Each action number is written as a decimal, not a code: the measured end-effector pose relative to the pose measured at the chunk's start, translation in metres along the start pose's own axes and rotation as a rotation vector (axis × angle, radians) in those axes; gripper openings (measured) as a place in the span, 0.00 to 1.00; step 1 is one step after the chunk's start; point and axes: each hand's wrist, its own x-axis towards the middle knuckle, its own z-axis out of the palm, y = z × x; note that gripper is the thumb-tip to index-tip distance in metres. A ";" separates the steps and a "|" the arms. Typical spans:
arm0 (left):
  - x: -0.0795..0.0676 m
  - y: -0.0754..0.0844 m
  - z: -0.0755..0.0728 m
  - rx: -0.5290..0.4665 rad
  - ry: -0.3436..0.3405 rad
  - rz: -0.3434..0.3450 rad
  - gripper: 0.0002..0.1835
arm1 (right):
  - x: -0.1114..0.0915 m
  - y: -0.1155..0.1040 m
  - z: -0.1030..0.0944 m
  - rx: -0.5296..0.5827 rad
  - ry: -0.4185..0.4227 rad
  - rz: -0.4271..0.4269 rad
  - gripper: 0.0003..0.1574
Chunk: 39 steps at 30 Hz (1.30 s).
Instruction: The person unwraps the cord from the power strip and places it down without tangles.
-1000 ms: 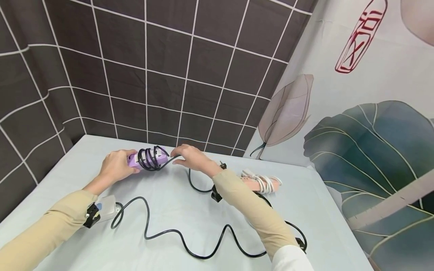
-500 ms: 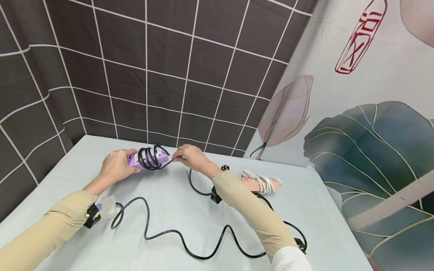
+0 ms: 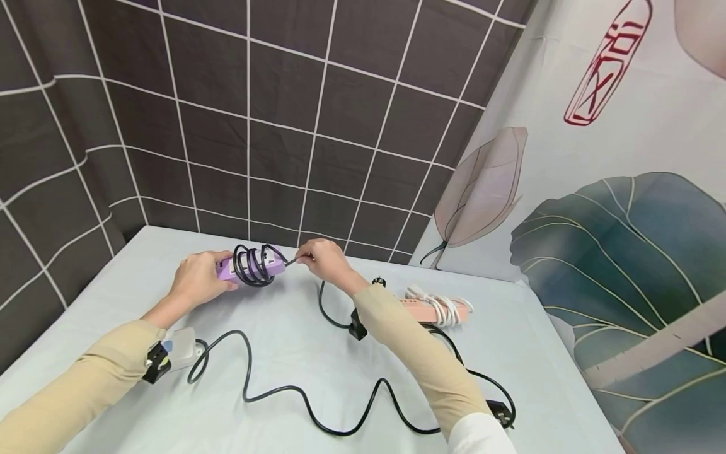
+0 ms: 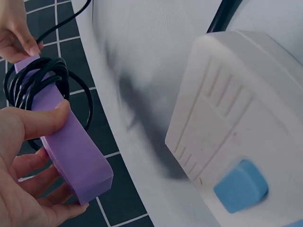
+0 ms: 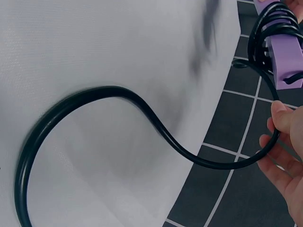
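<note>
My left hand [image 3: 195, 277] grips the near end of a purple power strip [image 4: 80, 146], thumb on top and fingers beneath. Several loops of black cord [image 3: 249, 271] are wound around the strip's middle. Off the strip's far end, my right hand [image 3: 326, 260] pinches the free part of that cord between thumb and fingers. In the right wrist view, the cord [image 5: 156, 120] curves from the strip through the fingers, then sweeps down and left. The strip is tilted, held close over the table's far edge in the head view.
A white power strip [image 3: 183, 347] with a blue switch lies by my left forearm, its long black cord [image 3: 300, 394] snaking across the table [image 3: 272, 353]. Behind my right forearm is a pink power strip [image 3: 420, 310] wrapped in white cord. A black plug [image 3: 499, 411] lies at the right.
My right hand's fingers, spread around the cord a second ago, have closed on it and moved slightly right. The cord between strip and hand has straightened. My left hand keeps its hold.
</note>
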 end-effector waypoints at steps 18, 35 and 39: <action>-0.003 0.006 0.004 0.008 -0.031 0.036 0.37 | -0.001 0.008 0.001 0.044 0.061 0.167 0.08; -0.003 0.004 0.006 0.033 -0.061 0.022 0.37 | -0.008 0.010 -0.009 0.048 0.151 0.147 0.08; -0.005 0.003 0.007 0.042 -0.072 0.022 0.36 | -0.011 0.009 -0.012 0.045 0.180 0.128 0.07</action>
